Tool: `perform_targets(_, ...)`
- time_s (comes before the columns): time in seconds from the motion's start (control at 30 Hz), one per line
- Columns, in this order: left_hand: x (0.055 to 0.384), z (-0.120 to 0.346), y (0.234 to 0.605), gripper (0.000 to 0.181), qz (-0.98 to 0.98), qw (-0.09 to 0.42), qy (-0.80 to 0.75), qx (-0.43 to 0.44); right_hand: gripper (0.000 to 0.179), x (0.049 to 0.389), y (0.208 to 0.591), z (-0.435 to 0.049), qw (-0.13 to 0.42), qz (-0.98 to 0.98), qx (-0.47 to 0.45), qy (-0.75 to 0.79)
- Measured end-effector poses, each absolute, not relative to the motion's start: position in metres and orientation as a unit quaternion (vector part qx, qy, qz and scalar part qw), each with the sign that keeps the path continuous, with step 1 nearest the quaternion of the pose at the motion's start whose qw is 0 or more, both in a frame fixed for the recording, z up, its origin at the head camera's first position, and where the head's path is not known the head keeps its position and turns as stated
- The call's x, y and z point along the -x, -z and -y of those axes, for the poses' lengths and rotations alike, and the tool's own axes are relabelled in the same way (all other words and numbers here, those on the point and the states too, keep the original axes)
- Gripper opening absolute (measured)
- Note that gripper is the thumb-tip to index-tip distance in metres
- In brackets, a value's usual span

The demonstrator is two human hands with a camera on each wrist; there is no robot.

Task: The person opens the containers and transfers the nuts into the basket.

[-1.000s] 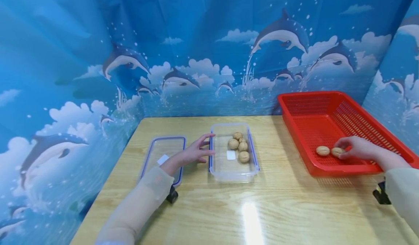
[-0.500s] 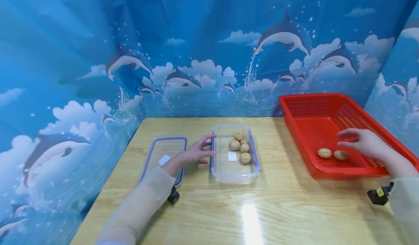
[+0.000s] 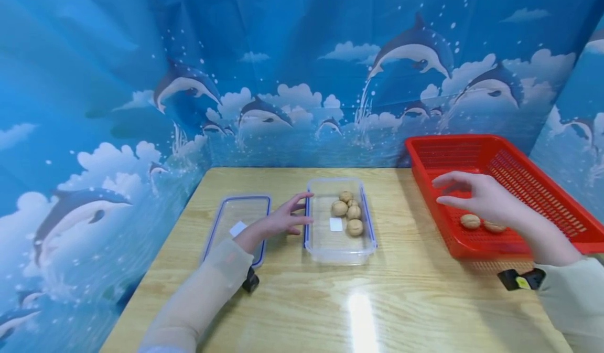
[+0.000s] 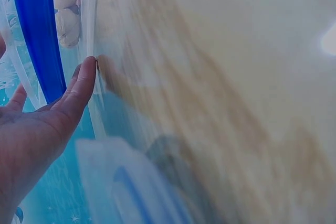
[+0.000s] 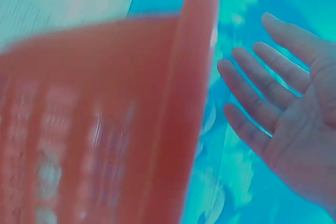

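My left hand [image 3: 278, 221] rests with spread fingers at the left side of a clear plastic container [image 3: 325, 243]. In the left wrist view its fingertips touch the wall beside a blue latch [image 4: 39, 40]. Several walnuts [image 3: 354, 212] sit inside, mostly toward the right, near a white label. My right hand [image 3: 486, 198] hovers over the left part of a red plastic basket [image 3: 415, 156], fingers loosely bent. The right wrist view shows the right palm [image 5: 304, 140] bare, fingers extended. Two walnuts [image 3: 470, 221] lie in the basket's near end, one partly hidden by the right hand.
A clear lid with a blue seal [image 3: 222, 222] lies on the wooden table [image 3: 302, 306] left of the container, partly under the left forearm. Behind the table hangs a blue dolphin-print curtain [image 3: 292, 54]. A black wrist camera [image 3: 521, 279] sits under the right wrist.
My right hand has let go of a walnut in the basket, risen and moved left without it. The left hand stays at the container.
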State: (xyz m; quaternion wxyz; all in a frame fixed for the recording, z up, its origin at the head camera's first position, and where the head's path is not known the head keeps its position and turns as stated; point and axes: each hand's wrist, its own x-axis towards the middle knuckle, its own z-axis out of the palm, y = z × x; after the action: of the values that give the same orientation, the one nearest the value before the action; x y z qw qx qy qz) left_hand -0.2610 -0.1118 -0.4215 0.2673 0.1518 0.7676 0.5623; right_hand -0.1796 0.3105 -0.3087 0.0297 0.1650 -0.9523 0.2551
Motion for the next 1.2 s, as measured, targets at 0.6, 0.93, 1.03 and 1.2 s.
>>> perform_targets(0.6, 0.261, 0.112, 0.42, 0.069, -0.77, 0.269, -0.557, -0.156, 0.037, 0.209, 0.311, -0.211, -0.086, 0.913, -0.334, -0.22)
perform_targets(0.93, 0.261, 0.113, 0.42, 0.07, -0.772, 0.266, -0.557, -0.151, 0.034, 0.233, 0.321, -0.175, -0.125, 0.894, -0.393, -0.173)
perform_targets(1.03, 0.261, 0.113, 0.42, 0.07, -0.771, 0.267, -0.558, -0.15, 0.035, 0.241, 0.326, -0.168, -0.151, 0.892, -0.39, -0.169)
perform_targets(1.2, 0.26, 0.111, 0.421, 0.068, -0.771, 0.266, -0.559, -0.146, 0.038, 0.251, 0.339, -0.161, -0.191, 0.887, -0.385, -0.168)
